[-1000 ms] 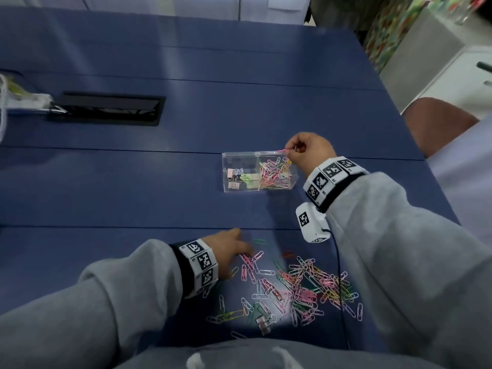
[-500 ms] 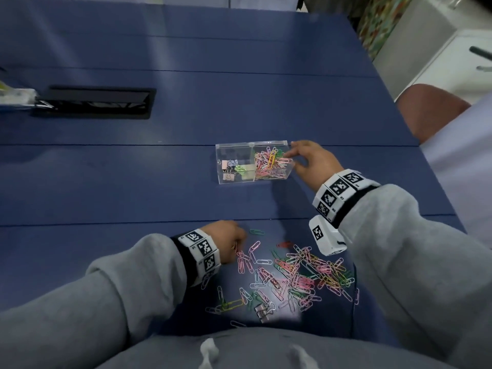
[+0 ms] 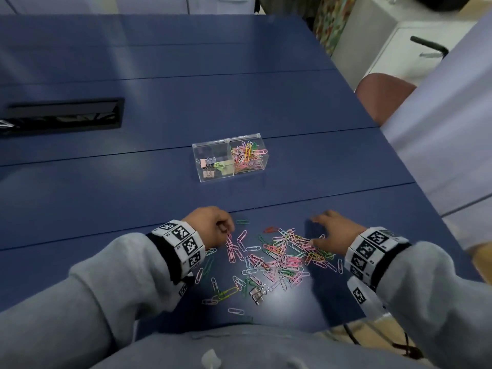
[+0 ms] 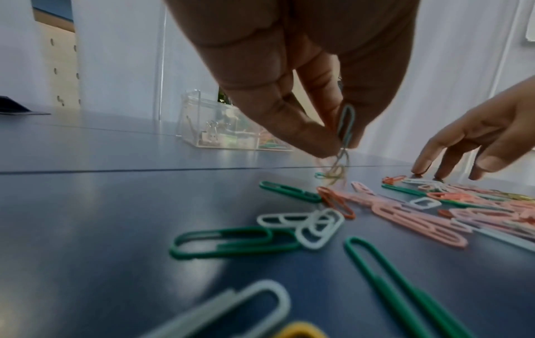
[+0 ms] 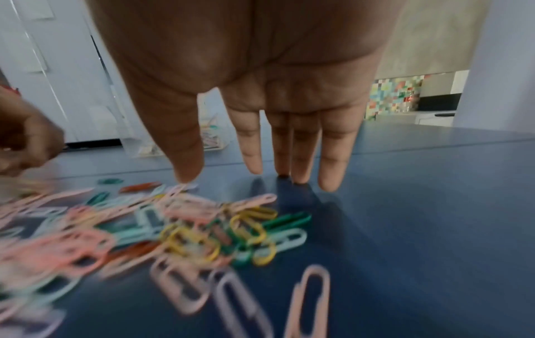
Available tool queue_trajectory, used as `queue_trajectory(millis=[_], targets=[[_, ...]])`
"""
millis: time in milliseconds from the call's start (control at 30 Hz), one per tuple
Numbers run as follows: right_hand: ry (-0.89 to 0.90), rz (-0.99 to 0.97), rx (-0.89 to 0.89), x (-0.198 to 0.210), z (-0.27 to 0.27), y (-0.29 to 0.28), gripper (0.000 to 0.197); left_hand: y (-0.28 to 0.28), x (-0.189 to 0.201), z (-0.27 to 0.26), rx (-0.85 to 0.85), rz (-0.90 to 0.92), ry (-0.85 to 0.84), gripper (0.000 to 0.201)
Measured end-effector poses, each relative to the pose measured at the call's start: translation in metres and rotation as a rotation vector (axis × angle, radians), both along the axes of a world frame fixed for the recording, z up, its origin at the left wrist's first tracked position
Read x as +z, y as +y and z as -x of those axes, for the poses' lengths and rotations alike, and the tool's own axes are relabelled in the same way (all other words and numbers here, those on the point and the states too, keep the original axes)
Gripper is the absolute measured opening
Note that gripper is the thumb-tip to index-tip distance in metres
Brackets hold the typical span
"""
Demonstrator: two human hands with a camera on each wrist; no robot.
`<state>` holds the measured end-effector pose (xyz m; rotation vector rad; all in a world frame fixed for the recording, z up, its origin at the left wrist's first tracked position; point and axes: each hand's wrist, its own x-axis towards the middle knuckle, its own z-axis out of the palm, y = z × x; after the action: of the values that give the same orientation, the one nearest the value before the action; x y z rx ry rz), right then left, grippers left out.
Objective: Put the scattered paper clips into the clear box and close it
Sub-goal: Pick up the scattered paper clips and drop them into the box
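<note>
Coloured paper clips (image 3: pixel 282 258) lie scattered on the blue table (image 3: pixel 133 198) near its front edge. The clear box (image 3: pixel 230 161) stands open farther back; its right compartment holds several clips, its left one binder clips. My left hand (image 3: pixel 213 226) sits at the pile's left edge and pinches a few paper clips (image 4: pixel 346 128) between thumb and fingers, just above the table. My right hand (image 3: pixel 331 230) is at the pile's right edge, fingers straight and spread (image 5: pixel 254 164), tips close to the table, holding nothing.
A silver binder clip (image 3: pixel 257 293) lies among the clips at the front of the pile. A black cable slot (image 3: pixel 64 117) is set into the table at the far left. A brown chair back (image 3: pixel 380 95) stands off the table's right side.
My right hand has left the box and come back down to the right side of the pile, empty. My left hand stayed at the pile's left edge, picking up clips.
</note>
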<state>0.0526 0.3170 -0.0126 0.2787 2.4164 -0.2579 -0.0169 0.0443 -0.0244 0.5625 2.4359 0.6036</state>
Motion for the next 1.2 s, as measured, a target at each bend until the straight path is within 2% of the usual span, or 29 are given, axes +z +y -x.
queue_trajectory(millis=[100,233,333,433,567,633,800,900,1000,1133,1200], targets=[[0.046,0.02,0.023,-0.006,-0.015,-0.019,0.075,0.009,-0.001,-0.008,-0.053,0.047,-0.034,0.033],[0.097,0.097,0.081,-0.01,-0.019,-0.044,0.084,0.019,-0.006,-0.022,-0.195,0.139,-0.086,0.084],[0.11,0.114,0.155,-0.01,-0.019,-0.056,0.077,0.026,-0.007,-0.037,-0.331,0.213,-0.014,0.098],[0.149,0.174,0.183,-0.012,-0.018,-0.065,0.059,0.031,-0.014,-0.048,-0.411,0.244,0.056,0.092],[0.178,0.232,0.175,-0.013,-0.014,-0.069,0.038,0.038,-0.016,-0.047,-0.366,0.223,0.056,0.055],[0.19,0.222,0.194,-0.012,-0.013,-0.07,0.032,0.041,-0.012,-0.044,-0.348,0.209,0.048,0.037],[0.207,0.196,0.167,-0.01,-0.009,-0.065,0.024,0.044,-0.01,-0.038,-0.326,0.229,0.036,0.022],[0.212,0.198,0.128,-0.005,-0.006,-0.058,0.022,0.041,-0.011,-0.036,-0.326,0.268,0.016,0.022],[0.254,0.215,0.069,0.002,-0.003,-0.051,0.019,0.039,-0.008,-0.037,-0.258,0.187,0.052,0.023],[0.33,0.242,-0.041,0.013,0.007,-0.04,0.011,0.044,-0.003,-0.05,-0.38,0.213,0.018,0.069],[0.338,0.25,-0.065,0.018,0.012,-0.037,0.011,0.05,-0.004,-0.058,-0.441,0.266,0.015,0.08]])
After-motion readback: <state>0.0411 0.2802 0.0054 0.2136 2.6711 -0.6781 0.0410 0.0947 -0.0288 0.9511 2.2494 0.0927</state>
